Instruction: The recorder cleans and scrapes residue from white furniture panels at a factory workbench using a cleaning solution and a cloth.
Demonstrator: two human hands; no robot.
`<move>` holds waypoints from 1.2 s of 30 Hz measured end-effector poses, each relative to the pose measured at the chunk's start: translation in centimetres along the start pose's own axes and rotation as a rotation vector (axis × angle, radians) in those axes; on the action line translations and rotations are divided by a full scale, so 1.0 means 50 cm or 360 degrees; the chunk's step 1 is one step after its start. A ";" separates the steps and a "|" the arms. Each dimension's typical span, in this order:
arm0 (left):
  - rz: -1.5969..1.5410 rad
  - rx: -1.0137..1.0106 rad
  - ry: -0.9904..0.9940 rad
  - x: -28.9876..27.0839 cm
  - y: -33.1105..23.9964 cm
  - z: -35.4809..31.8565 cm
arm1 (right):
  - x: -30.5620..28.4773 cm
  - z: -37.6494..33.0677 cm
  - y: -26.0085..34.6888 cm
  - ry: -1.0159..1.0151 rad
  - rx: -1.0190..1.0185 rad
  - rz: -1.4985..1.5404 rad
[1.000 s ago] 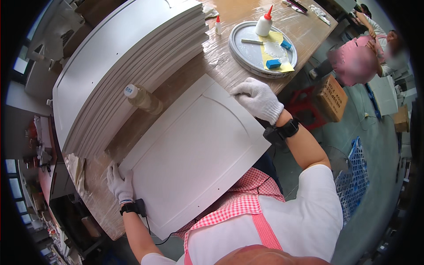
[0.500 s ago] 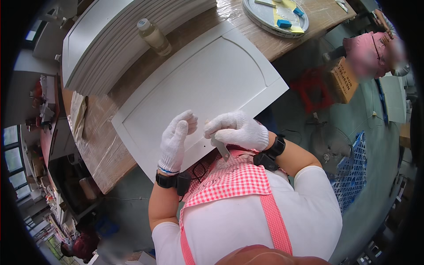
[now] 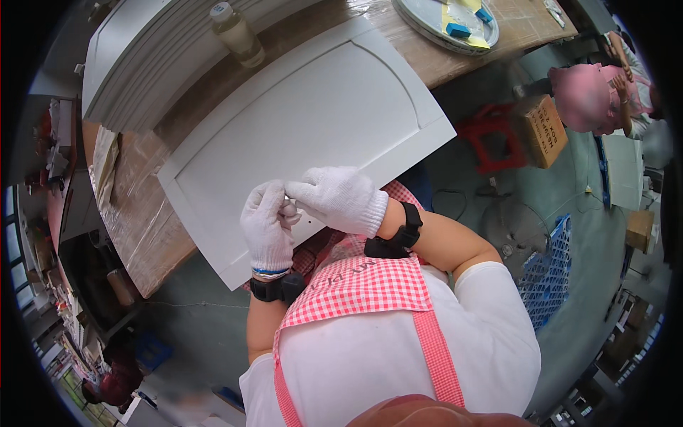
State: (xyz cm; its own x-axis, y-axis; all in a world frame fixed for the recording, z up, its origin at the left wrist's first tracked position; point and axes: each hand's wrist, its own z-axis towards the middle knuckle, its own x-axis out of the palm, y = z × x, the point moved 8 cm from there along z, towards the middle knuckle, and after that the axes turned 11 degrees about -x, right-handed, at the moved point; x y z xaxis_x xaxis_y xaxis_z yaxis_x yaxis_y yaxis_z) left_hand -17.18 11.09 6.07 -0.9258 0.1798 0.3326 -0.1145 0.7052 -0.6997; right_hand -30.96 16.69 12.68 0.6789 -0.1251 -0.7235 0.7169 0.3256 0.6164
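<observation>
My left hand (image 3: 267, 224) and my right hand (image 3: 334, 196), both in white knitted gloves, meet above the near edge of a white panel (image 3: 284, 117) with a raised frame border. The right fingers are pinched together and touch the left fingertips, which are curled in. A small flat metal blade (image 3: 291, 202) shows only as a grey sliver between the gloves; most of it is hidden. What the left fingers grip, if anything, cannot be made out. The panel lies on a plastic-covered wooden table (image 3: 146, 231), and a small dark hole marks its near edge.
A stack of white panels (image 3: 156, 64) stands at the far left, with a clear bottle (image 3: 238, 35) beside it. A round lid (image 3: 455, 46) bears blue blocks (image 3: 457, 30) and yellow paper. Right of the table are a red stool (image 3: 491, 139), a carton (image 3: 544, 132) and another person (image 3: 597, 96).
My right hand has moved left to meet my left hand, whose fingers have curled in. The metal blade, plainly visible below the right fingers before, is now mostly hidden.
</observation>
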 end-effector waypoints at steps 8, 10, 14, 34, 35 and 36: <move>0.1656 0.0620 -0.1120 -0.204 -0.166 0.013 | -0.224 -0.014 -0.298 -0.0784 0.0597 -0.0806; 0.1992 0.0549 -0.1288 -0.309 -0.182 0.040 | -0.232 -0.009 -0.380 -0.0710 0.0725 -0.0890; 0.2480 0.0627 -0.1292 -0.397 -0.172 0.087 | -0.222 0.023 -0.431 -0.0793 0.0685 -0.1001; 0.2664 0.0776 -0.1270 -0.420 -0.154 0.104 | -0.202 0.060 -0.467 -0.0741 0.0594 -0.1012; 0.2654 0.0768 -0.1268 -0.421 -0.155 0.103 | -0.200 0.061 -0.466 -0.0740 0.0576 -0.0980; 0.2643 0.0760 -0.1267 -0.421 -0.154 0.102 | -0.199 0.058 -0.465 -0.0741 0.0579 -0.0980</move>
State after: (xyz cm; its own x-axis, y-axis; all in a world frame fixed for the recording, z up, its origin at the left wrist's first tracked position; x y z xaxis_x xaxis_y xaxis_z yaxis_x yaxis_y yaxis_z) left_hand 1.37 -1.64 1.23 -0.1019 -0.0303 -0.9943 0.9925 -0.0703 -0.0996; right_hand -53.92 7.63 6.44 0.0900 -0.5794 -0.8100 0.9318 -0.2381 0.2739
